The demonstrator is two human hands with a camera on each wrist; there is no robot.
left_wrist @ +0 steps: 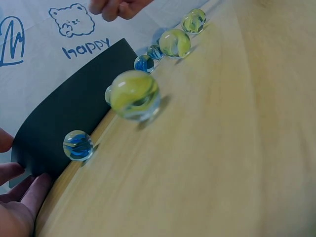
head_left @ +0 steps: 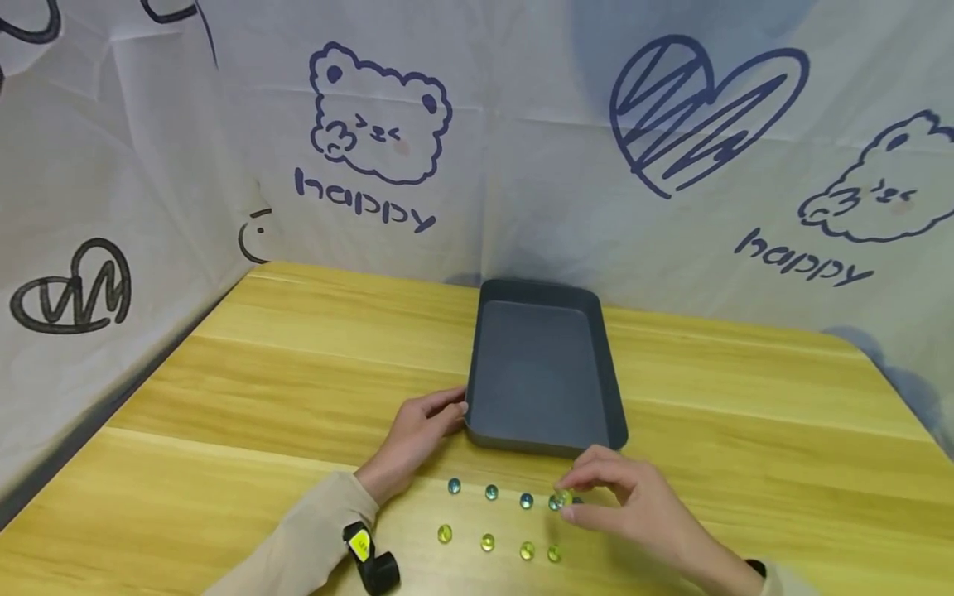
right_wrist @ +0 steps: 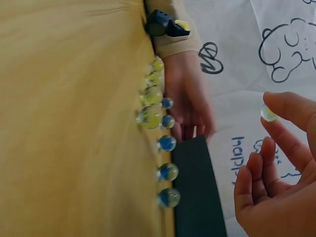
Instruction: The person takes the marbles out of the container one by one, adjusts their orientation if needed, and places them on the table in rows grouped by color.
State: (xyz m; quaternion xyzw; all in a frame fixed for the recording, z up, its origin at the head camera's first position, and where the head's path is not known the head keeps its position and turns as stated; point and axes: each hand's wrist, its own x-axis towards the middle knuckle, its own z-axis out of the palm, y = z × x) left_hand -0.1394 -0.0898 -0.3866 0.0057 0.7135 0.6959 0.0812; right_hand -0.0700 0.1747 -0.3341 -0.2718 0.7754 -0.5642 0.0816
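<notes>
My right hand (head_left: 633,505) pinches a yellow-green glass marble (right_wrist: 269,114) between thumb and index finger. In the head view it is held above the right end of a row of blue marbles (head_left: 527,501). Closer to me lies a row of yellow-green marbles (head_left: 488,542). Behind both rows stands a dark grey rectangular tray (head_left: 537,364), with nothing seen inside it. The left hand (head_left: 417,434) rests its fairly straight fingers against the tray's left wall, close to the near corner; the left wrist view shows fingertips (left_wrist: 43,180) touching that wall.
The wooden table (head_left: 313,364) reaches back to a white cloth (head_left: 522,182) with bear, heart and lettering drawings. Another cloth hangs along the left side. A black wrist device (head_left: 370,559) sits at the left sleeve.
</notes>
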